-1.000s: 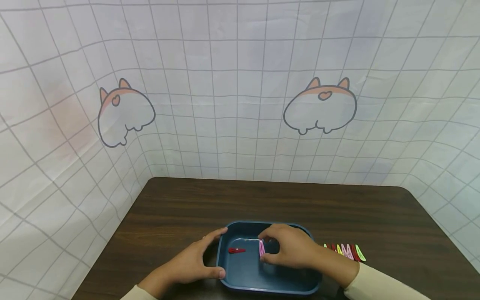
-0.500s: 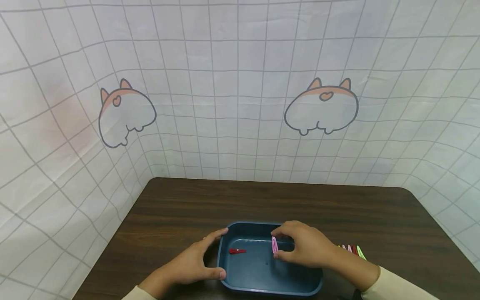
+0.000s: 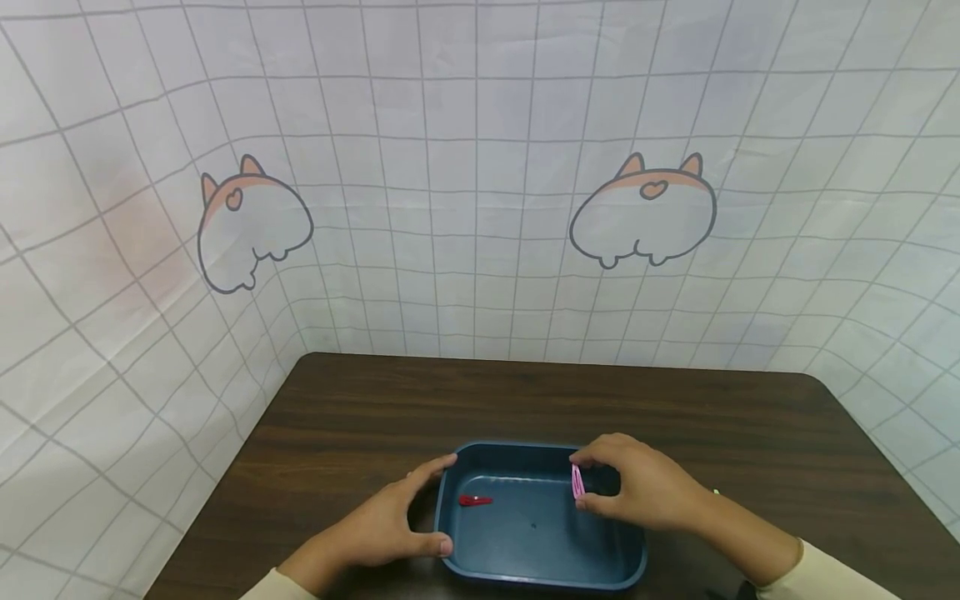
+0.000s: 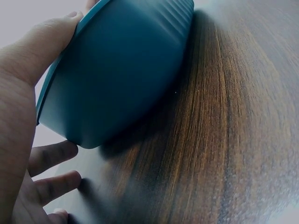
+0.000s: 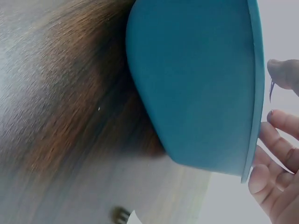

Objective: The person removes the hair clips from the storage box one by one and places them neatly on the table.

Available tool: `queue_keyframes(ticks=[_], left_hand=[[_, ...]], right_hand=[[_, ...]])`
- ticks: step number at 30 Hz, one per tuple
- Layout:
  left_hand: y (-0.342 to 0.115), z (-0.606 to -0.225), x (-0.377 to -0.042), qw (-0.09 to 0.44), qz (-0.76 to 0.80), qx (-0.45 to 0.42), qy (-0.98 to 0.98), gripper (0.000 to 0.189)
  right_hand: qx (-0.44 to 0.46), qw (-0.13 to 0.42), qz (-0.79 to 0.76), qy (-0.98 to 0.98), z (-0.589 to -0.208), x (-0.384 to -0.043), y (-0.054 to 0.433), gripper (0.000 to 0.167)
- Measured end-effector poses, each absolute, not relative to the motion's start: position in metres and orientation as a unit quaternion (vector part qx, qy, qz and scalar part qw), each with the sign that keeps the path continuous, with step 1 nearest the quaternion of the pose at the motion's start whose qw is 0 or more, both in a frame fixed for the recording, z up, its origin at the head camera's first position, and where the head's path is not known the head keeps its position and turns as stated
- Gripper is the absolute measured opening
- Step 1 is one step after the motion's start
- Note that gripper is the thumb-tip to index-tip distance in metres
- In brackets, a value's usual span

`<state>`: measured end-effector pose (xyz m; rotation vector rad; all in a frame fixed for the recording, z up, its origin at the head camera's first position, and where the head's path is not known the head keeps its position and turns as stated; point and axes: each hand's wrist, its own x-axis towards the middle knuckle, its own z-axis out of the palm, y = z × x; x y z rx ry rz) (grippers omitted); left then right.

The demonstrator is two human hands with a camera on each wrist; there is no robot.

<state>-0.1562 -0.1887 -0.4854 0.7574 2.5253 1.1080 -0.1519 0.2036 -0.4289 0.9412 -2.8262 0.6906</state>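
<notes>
My right hand pinches a pink hair clip upright between thumb and fingertips, over the right part of a blue plastic tray. In the right wrist view the hair clip shows as a thin dark sliver beyond the tray's rim. A red hair clip lies on the tray floor, left of the middle. At the tray's left side, my left hand has thumb and forefinger spread along the edge. The left wrist view shows its thumb at the rim and other fingers extended by the tray's corner.
The tray stands on a dark wood-grain table. Just past my right forearm peeks a yellow-green tip. A white cloth with a grey grid and cartoon animal prints hangs around the table's back and sides.
My right hand has moved right and slightly away with the pink hair clip. The forearm now hides the row of coloured clips on the table. The left hand and tray stay in place.
</notes>
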Motion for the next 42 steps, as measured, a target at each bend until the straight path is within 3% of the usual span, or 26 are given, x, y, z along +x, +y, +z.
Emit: queue_keyframes(ticks=[21,42], left_hand=[[-0.189,-0.483,-0.158,0.137,0.384,0.266,0.873,0.097],[-0.190,-0.486,-0.157,0.140,0.388,0.261,0.873,0.096]], right_hand=[[0.262,0.044,0.253,-0.930,-0.428,-0.147,0.253,0.051],[0.260,0.067,0.236,-0.934,-0.458,-0.150,0.290,0.048]])
